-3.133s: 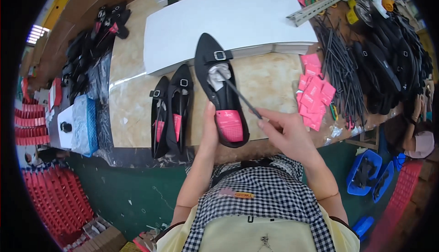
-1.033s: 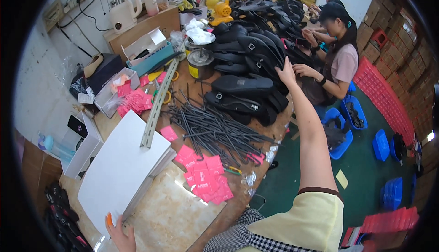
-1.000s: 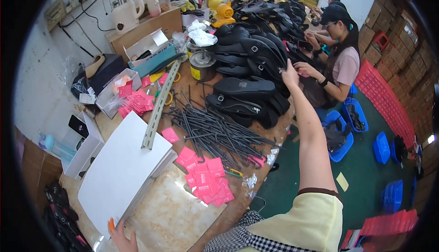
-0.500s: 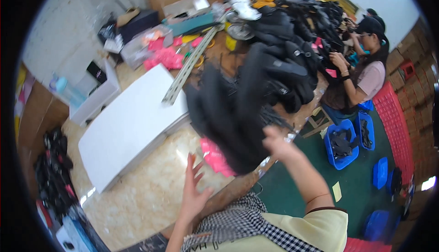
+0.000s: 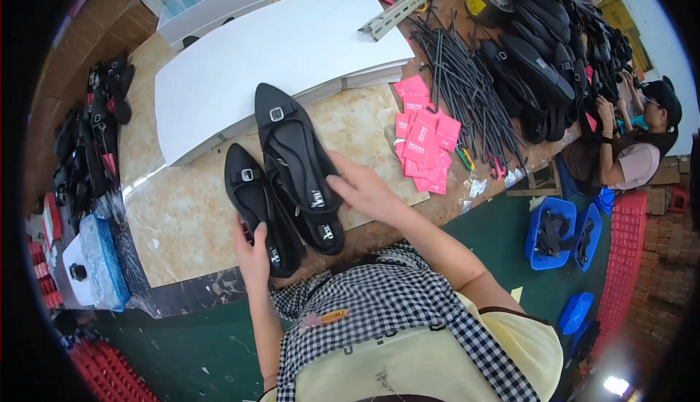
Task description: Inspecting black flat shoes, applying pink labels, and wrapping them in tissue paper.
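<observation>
Black pointed flat shoes with silver buckles lie together at the near edge of the table, toes facing away from me. My left hand (image 5: pixel 252 250) grips the left black shoe (image 5: pixel 246 177) along its side, near the heel. On the other side, my right hand (image 5: pixel 359 185) grips the right black shoe (image 5: pixel 283 119) by its side, thumb over the inner edge. This shoe sits higher, overlapping another black shoe (image 5: pixel 327 239) whose heel shows below it. White print marks the insoles. Fingertips on the far sides of the shoes are partly hidden.
A stack of white sheets (image 5: pixel 270 45) lies beyond the shoes. Pink cards (image 5: pixel 425 142), thin black sticks (image 5: pixel 459 74) and a pile of black shoes (image 5: pixel 532 67) are to the right. A co-worker (image 5: pixel 634 139) sits beyond, near blue baskets (image 5: pixel 550 256). More black shoes (image 5: pixel 91 136) lie at left.
The blurred bunch of black shoes has come down and left, to the near table edge. My left hand, open before, now holds one. The pink cards and black sticks are uncovered; the view has shifted.
</observation>
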Demonstrator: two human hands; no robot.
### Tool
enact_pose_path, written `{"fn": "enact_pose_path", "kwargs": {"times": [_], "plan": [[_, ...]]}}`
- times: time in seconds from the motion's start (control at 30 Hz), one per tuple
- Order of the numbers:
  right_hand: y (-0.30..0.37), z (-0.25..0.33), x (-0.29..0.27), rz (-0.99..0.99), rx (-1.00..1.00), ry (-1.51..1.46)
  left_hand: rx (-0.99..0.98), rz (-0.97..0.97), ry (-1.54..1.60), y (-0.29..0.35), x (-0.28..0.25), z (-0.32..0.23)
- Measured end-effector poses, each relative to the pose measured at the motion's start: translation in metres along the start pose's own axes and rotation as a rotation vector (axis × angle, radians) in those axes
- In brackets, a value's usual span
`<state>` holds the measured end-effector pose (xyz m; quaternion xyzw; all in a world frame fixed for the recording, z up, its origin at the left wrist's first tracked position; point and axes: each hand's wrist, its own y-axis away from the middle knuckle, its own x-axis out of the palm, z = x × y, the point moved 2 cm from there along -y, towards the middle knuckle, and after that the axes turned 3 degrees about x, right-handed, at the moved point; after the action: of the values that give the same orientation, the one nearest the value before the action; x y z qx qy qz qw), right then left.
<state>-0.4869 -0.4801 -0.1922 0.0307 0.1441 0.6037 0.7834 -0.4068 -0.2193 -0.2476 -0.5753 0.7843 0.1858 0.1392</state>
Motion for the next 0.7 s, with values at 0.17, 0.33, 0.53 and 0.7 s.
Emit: {"fn": "enact_pose_path", "kwargs": {"times": [0.17,0.33,0.53,0.7], "plan": [[0.04,0.006,-0.055,-0.09,0.139,0.342,-0.107,0.068,0.173,0.01,-0.026,0.006],[0.05,-0.042,-0.058,0.015,0.121,0.483,0.06,0.004,-0.373,-0.005,-0.006,-0.059],[0.017,-0.048,-0.115,-0.488,0.05,1.071,0.447,0.087,-0.419,-0.007,0.018,-0.103],[0.008,-0.066,-0.126,-0.412,0.042,1.171,0.426,0.202,-0.382,0.009,0.035,-0.104]]}}
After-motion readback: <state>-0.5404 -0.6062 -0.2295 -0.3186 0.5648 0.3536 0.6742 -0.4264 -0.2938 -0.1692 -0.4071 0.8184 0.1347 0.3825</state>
